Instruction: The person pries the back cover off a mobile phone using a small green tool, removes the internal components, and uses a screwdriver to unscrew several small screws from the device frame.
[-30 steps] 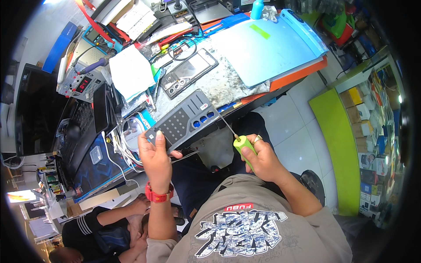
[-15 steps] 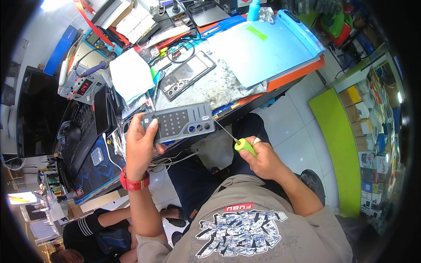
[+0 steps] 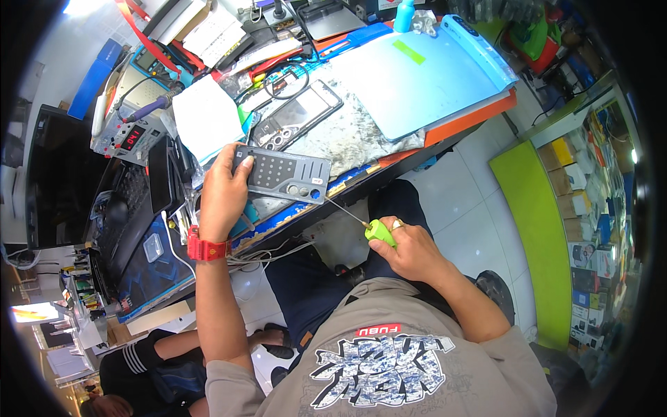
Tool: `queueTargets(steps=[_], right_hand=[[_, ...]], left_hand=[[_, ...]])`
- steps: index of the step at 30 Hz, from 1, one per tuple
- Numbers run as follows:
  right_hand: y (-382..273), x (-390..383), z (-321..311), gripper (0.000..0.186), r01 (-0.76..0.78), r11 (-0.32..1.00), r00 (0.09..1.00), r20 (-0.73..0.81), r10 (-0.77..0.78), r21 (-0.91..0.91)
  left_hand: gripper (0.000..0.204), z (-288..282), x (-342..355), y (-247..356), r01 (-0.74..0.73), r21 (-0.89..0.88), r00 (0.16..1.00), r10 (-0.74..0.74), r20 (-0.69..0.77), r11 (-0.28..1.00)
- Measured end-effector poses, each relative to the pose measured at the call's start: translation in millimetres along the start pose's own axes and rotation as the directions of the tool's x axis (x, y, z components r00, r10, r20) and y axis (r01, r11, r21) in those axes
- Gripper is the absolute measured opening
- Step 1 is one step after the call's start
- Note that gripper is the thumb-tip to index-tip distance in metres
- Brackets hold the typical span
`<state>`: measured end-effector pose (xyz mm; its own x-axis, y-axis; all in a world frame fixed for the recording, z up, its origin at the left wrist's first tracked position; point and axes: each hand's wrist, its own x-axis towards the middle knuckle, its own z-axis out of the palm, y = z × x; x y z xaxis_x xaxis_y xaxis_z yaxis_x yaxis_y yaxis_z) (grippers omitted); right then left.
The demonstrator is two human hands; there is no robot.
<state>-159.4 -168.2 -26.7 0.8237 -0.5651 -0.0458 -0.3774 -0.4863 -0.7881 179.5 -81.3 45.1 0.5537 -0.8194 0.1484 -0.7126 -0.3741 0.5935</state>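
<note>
My left hand [image 3: 226, 187], with a red watch [image 3: 206, 244] on the wrist, is closed on the left end of a grey phone back panel [image 3: 281, 172]. The panel has rows of dark dots and three round camera holes, and my thumb presses on its face. In my right hand [image 3: 406, 247], closed around the lime-green handle, is a screwdriver [image 3: 379, 233]. Its thin metal shaft points up-left, and the tip is at or close to the panel's lower right corner; whether it touches, I cannot make out.
A phone frame [image 3: 306, 108] lies on the stained work mat [image 3: 354, 135] beyond the panel. A light-blue sheet [image 3: 424, 83] covers the bench's right side. At left are a power supply [image 3: 128, 142], a soldering iron [image 3: 154, 105] and a monitor [image 3: 59, 181]. Another person [image 3: 149, 368] sits at lower left.
My left hand has moved up and slightly left with the panel, which now tilts down toward its right end. My right hand has shifted slightly left with the screwdriver.
</note>
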Motion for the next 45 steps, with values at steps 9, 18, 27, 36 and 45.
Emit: queueTargets(steps=[9,18,27,36,45], right_hand=[[4,7,0,0.049,-0.003,1.000,1.000,0.005,0.003,0.009],[3,12,-3,0.048,-0.038,0.997,0.999,-0.031,0.040,0.070],[6,14,-1,0.046,-0.045,0.993,0.998,-0.044,0.050,0.112],[1,12,-3,0.043,-0.045,0.986,0.998,-0.045,0.053,0.159],[-19,20,-3,0.050,-0.188,0.589,0.981,0.171,0.085,0.786]], left_hand=[[0.030,-4,0,6,0.095,-0.085,0.994,-0.089,0.071,0.992],[0.028,-3,2,6,0.067,-0.108,0.996,-0.060,0.063,0.992],[0.028,-4,1,6,0.094,-0.102,0.991,-0.083,0.104,0.990],[0.028,-2,0,1,-0.018,-0.095,0.998,0.024,0.064,0.995],[0.037,-16,2,19,0.083,-0.382,0.960,0.028,0.277,0.920]])
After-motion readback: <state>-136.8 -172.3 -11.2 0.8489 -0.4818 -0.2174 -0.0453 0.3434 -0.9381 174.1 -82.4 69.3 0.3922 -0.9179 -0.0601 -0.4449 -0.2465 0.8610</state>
